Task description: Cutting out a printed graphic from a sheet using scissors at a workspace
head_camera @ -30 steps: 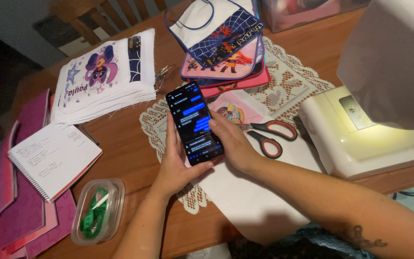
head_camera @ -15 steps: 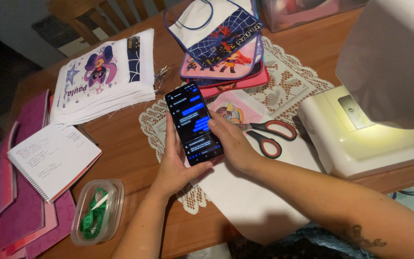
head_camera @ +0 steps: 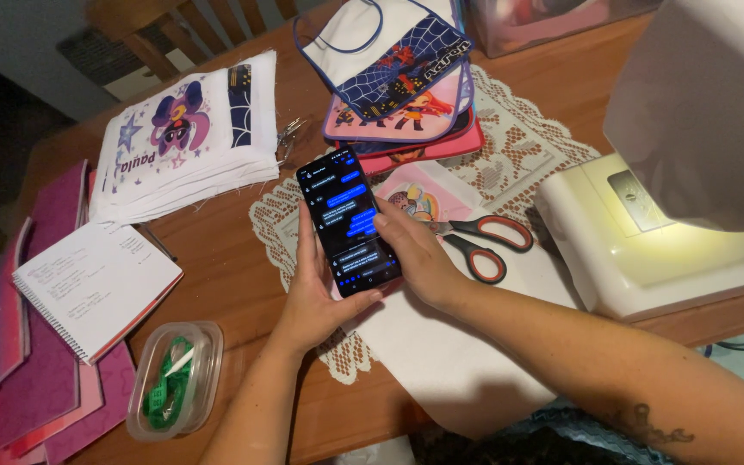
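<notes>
L hand [head_camera: 316, 297] grips phone [head_camera: 348, 222], R hand [head_camera: 415, 250] thumb on screen; scissors [head_camera: 480, 241] idle at 3 o'clock, I see sewing unstarted

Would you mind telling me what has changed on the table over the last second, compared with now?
Nothing has visibly changed. The left hand still cradles the phone from below, the right hand still rests at its right edge, and the red-handled scissors, spiral notebook and clear plastic tub lie where they were.
</notes>
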